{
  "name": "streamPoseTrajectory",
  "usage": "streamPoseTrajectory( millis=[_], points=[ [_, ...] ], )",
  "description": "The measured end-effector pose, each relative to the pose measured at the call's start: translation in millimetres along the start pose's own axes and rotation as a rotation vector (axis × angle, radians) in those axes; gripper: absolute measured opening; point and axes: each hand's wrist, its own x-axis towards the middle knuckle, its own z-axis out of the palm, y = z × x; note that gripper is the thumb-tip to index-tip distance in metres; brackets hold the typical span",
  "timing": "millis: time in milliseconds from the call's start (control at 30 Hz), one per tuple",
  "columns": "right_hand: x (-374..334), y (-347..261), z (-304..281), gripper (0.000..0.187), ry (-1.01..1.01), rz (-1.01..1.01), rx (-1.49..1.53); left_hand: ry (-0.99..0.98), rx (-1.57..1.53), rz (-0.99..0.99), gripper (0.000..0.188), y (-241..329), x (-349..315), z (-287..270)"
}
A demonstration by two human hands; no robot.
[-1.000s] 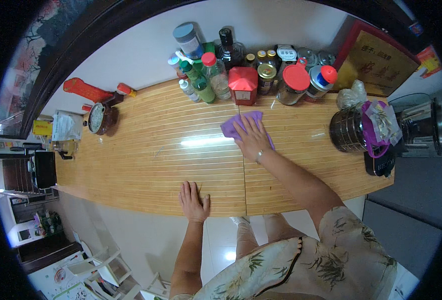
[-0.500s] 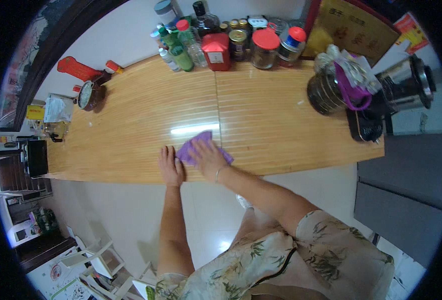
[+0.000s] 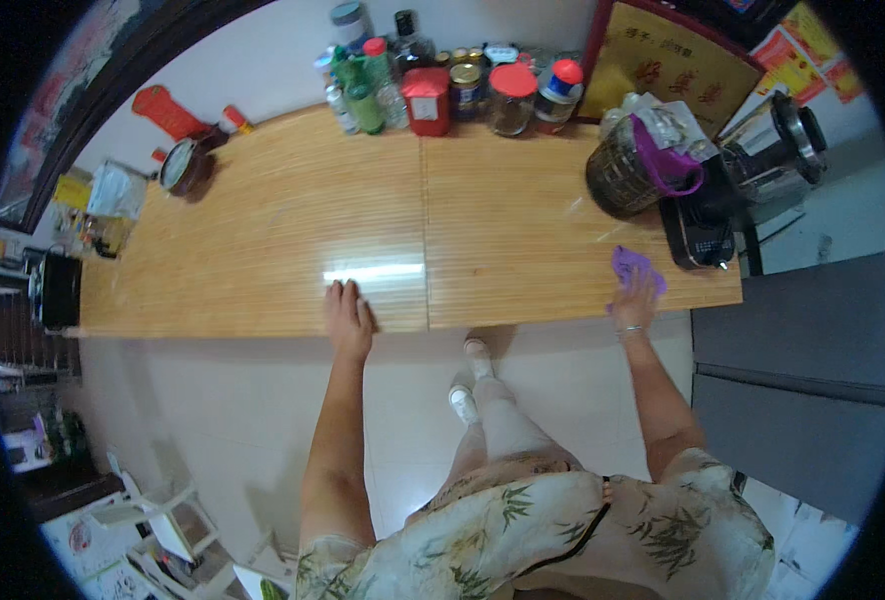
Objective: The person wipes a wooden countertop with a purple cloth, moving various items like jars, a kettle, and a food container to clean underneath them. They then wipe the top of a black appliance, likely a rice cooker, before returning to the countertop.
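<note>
My right hand point(image 3: 637, 298) presses a purple cloth point(image 3: 625, 262) down on the wooden tabletop point(image 3: 263, 220), near the front edge at the right. Part of the cloth shows beyond the fingers and beside the palm; the rest is under the hand. Close to the front edge, left of the table's seam, my left hand point(image 3: 349, 315) lies on the wood with its fingers stretched out and nothing in them. A strip of light reflects just beyond its fingertips.
Behind my right hand stand a dark woven basket point(image 3: 618, 180) with a purple handle and a black appliance point(image 3: 698, 235). Bottles and jars, including a red canister point(image 3: 428, 105), line the wall. A brown pot point(image 3: 188, 170) sits far left. A grey cabinet point(image 3: 793, 330) adjoins the right end.
My right hand has swept the purple cloth from beside my left hand to the table's right end. My left hand stays near the front edge. The view has shifted slightly.
</note>
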Motion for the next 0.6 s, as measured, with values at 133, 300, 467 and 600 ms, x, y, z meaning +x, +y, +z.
streamPoseTrajectory(
  millis=[133, 300, 467, 600],
  points=[
    [-9, -82, 13, 0.073, -0.034, -0.213, -0.074, 0.071, 0.066, 0.004, 0.049, 15, 11, 12],
    [49, -161, -23, 0.067, -0.077, -0.217, 0.181, 0.038, 0.208, -0.057, 0.055, 37, 11, 16],
    [154, -194, -32, 0.067, -0.088, -0.225, 0.145, 0.003, 0.239, -0.056, 0.056, 45, 12, 9],
    [201, -205, -42, 0.066, -0.108, -0.171, 0.121, -0.002, 0.273, -0.027, 0.059, 43, 13, 12]
  ],
)
